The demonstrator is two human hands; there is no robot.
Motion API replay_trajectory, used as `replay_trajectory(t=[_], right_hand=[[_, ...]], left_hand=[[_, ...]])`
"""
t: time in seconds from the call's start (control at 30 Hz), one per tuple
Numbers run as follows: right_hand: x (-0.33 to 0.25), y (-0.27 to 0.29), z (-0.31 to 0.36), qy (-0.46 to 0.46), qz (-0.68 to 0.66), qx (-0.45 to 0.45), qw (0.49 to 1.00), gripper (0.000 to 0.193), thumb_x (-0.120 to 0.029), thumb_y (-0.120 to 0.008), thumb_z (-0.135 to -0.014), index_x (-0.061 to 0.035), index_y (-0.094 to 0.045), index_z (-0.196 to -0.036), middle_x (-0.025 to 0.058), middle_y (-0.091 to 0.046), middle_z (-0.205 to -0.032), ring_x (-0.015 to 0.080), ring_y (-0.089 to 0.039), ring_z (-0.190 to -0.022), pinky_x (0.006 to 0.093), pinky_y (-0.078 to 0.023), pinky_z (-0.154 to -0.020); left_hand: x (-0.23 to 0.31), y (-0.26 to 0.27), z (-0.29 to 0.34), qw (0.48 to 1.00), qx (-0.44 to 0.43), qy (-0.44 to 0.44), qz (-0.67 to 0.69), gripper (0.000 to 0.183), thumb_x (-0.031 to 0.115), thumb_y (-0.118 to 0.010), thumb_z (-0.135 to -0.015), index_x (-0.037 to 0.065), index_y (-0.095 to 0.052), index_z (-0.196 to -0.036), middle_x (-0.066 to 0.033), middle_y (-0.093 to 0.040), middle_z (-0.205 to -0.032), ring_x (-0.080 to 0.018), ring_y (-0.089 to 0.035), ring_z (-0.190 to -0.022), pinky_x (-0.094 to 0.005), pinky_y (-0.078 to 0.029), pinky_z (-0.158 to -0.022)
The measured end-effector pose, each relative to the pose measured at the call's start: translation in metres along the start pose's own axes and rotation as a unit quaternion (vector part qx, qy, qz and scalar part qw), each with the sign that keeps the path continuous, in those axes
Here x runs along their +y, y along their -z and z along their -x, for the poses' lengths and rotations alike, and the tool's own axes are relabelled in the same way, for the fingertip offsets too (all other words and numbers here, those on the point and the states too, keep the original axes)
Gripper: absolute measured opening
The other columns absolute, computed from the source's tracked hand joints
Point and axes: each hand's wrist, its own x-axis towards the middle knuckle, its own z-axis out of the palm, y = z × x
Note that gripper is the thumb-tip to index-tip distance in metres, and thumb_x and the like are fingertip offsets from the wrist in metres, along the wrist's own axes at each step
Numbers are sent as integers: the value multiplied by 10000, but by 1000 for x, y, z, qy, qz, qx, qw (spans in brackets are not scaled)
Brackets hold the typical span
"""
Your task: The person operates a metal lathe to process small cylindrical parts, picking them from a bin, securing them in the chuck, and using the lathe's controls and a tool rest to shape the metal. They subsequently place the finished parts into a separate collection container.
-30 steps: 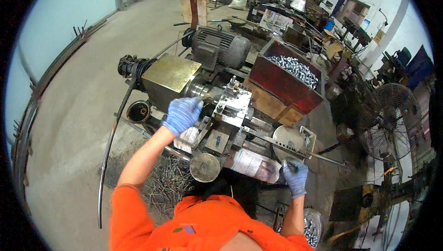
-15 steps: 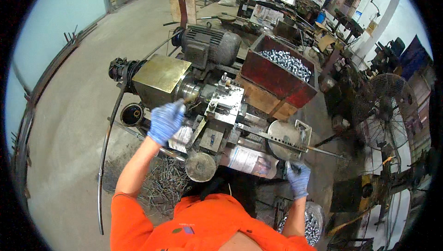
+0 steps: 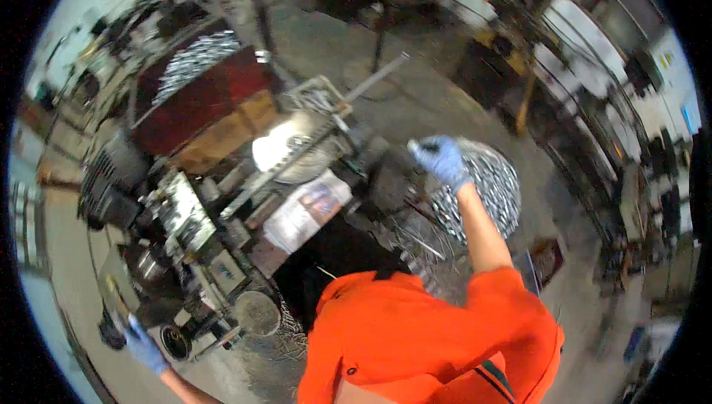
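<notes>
My left hand (image 3: 146, 346), in a blue glove, is at the lower left beside the lathe-like machine, near its chuck (image 3: 150, 264). Its fingers are closed on a thin stick with a yellowish end (image 3: 113, 287); blur hides the exact kind. My right hand (image 3: 443, 161), gloved in blue as well, hovers by the far left rim of a round container full of small shiny metal parts (image 3: 486, 192). Thumb and fingers are pinched together there. A small pale spot shows at the fingertips, too blurred to name.
A dark red bin (image 3: 215, 81) of metal parts stands beyond the machine. A round disc (image 3: 297, 152) and a perforated bar (image 3: 278, 163) lie before it, with a printed sheet (image 3: 308, 211) nearer me. An electric motor (image 3: 115, 170) is at the left.
My view has swung to the right. My right hand has moved from beside the machine to over the container's edge. My left hand has drawn away from near the chuck.
</notes>
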Motion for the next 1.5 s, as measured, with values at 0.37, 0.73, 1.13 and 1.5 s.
replay_trajectory(t=[0.37, 0.73, 1.13, 1.5], right_hand=[[177, 44, 44, -75, 361, -189, 910, 498, -541, -574, -718, -91, -695, -894, 168, -647, -936, 338, -601, -911, 394, -461, -846], [199, 32, 28, 17, 464, -305, 831, 466, -456, -583, -697, -46, -680, -896, 166, -654, -907, 323, -618, -884, 412, -464, -823], [166, 39, 42, -66, 452, -227, 860, 543, -576, -496, -758, -134, -665, -1024, 122, -607, -1109, 297, -525, -1081, 410, -394, -933], [-92, -82, 64, 392, -112, -186, 894, 320, -302, -645, -729, -104, -668, -980, 124, -602, -1110, 291, -541, -1056, 386, -426, -900]], left_hand=[[61, 73, 38, 969, 104, 192, 117, 398, 321, -491, -927, -11, -583, -1126, -191, -641, -944, -262, -619, -801, -370, -478, -685], [71, 69, 47, 973, 20, 186, 132, 413, 339, -492, -921, 1, -581, -1142, -165, -637, -783, -230, -592, -596, -344, -490, -492], [94, 94, 55, 966, 31, 158, 203, 421, 352, -489, -922, -13, -608, -1094, -136, -612, -678, -188, -553, -527, -321, -465, -456], [196, -9, 45, 757, -252, 59, 601, 633, 485, -529, -859, -87, -548, -1130, -127, -636, -944, -171, -599, -717, -293, -486, -668]])
